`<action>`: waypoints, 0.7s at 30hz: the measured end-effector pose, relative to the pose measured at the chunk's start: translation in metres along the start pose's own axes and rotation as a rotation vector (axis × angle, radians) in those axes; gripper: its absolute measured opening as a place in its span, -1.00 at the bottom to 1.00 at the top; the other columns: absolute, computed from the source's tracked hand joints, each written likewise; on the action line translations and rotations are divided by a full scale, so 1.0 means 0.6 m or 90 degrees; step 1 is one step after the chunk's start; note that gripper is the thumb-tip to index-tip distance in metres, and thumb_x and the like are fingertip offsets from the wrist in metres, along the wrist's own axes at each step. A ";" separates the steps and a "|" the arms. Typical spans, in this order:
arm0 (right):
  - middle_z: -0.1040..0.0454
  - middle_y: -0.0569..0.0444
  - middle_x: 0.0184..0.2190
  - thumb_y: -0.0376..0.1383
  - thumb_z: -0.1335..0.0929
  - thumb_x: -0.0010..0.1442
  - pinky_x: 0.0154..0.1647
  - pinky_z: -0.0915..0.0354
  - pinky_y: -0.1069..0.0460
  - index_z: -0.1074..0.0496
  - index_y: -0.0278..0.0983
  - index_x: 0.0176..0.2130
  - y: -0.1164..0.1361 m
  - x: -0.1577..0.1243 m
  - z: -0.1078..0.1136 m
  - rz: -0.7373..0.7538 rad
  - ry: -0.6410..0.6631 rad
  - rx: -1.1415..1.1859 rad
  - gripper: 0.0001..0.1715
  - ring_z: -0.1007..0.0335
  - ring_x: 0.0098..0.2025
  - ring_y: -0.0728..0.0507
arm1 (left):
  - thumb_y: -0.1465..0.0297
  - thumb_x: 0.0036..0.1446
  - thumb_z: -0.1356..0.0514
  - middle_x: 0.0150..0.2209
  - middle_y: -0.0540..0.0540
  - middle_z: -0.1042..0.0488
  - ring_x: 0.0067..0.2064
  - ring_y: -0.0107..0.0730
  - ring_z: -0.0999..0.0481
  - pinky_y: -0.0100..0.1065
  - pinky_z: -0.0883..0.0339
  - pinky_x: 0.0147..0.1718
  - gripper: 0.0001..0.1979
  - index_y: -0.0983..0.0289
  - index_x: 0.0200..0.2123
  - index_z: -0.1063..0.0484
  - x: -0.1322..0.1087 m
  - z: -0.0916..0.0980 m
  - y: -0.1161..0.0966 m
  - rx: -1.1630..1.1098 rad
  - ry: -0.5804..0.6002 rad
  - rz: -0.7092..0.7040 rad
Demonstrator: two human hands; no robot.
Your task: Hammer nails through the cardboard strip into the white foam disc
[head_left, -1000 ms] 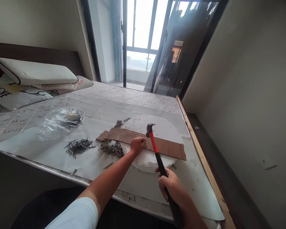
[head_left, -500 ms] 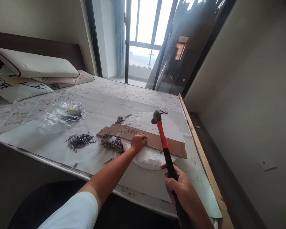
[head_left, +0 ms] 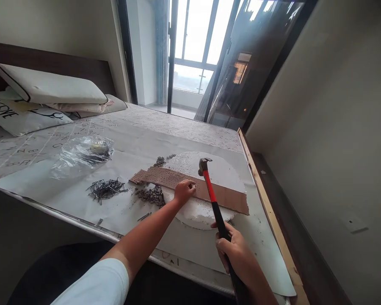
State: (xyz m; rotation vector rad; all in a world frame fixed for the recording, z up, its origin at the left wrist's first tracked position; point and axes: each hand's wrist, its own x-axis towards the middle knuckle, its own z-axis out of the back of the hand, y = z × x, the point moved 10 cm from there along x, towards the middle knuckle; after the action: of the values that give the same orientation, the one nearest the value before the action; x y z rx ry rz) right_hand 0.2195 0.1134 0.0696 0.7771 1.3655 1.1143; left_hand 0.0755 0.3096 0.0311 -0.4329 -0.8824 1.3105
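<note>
My right hand (head_left: pixel 235 248) is wrapped round the black grip of a claw hammer (head_left: pixel 210 186) with a red neck. Its steel head is raised, tilted away from me above the white round slab (head_left: pixel 209 163). My left hand (head_left: pixel 184 191) rests on a brown cardboard strip (head_left: pixel 227 197) lying across that slab. Its fingers are pinched together at the strip on what appears to be a nail, mostly hidden by the fingertips. Many small holes dot the strip's left part. Left of my hands lies a heap of loose nails (head_left: pixel 106 189).
Grey crumbled lumps (head_left: pixel 150 195) lie beside the slab. A clear plastic bag (head_left: pixel 85 154) with dark contents sits farther left. Pillows (head_left: pixel 51 87) are stacked at the headboard. A wooden rail (head_left: pixel 263 195) runs along the bed's right side, close to the wall.
The hammer's head has come down and slightly left, nearer the strip, with my right hand shifting a little left. My left hand stays in nearly the same place.
</note>
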 end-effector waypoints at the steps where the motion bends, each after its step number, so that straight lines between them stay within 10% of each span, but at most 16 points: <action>1: -0.09 0.37 -0.80 -0.29 -0.18 -0.12 -0.77 0.04 0.11 -0.20 -0.31 -0.09 -0.002 0.001 0.000 0.001 0.001 0.005 -0.48 0.07 -0.81 0.05 | 0.45 -0.03 -0.10 -0.37 0.07 -0.54 -0.33 -0.39 -0.46 -0.42 -0.27 -0.34 -0.78 0.27 -0.35 -0.53 0.000 0.007 0.005 -0.036 -0.022 0.015; 8: -0.06 0.39 -0.77 -0.29 -0.17 -0.21 -0.81 0.08 0.12 -0.19 -0.30 -0.20 -0.066 0.049 -0.037 -0.095 0.081 0.046 -0.53 0.02 -0.82 0.05 | 0.42 -0.01 0.00 -0.55 0.00 -0.44 -0.48 -0.42 -0.38 -0.43 -0.20 -0.48 -0.79 0.28 -0.45 -0.44 -0.001 0.037 0.031 -0.188 -0.082 0.100; 17: -0.07 0.41 -0.77 -0.26 -0.17 -0.25 -0.85 0.06 0.12 -0.15 -0.27 -0.21 -0.089 0.068 -0.043 -0.098 0.112 0.089 -0.51 0.01 -0.84 0.06 | 0.40 0.11 0.04 -0.35 0.09 -0.47 -0.29 -0.38 -0.44 -0.38 -0.29 -0.30 -0.75 0.28 -0.32 -0.43 -0.053 0.092 -0.016 -0.148 -0.054 -0.080; 21: -0.08 0.41 -0.77 -0.25 -0.18 -0.25 -0.85 0.04 0.14 -0.14 -0.27 -0.21 -0.070 0.060 -0.042 -0.081 0.106 0.109 -0.51 0.04 -0.83 0.07 | 0.40 0.12 0.02 -0.34 0.08 -0.45 -0.31 -0.38 -0.42 -0.39 -0.29 -0.29 -0.78 0.26 -0.33 -0.43 -0.120 0.149 0.054 -0.015 -0.033 -0.069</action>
State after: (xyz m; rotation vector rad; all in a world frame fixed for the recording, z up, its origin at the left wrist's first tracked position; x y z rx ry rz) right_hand 0.1970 0.1287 0.0152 0.7206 1.6448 0.9889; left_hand -0.0143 0.2312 0.0402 -0.3659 -0.9534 1.2169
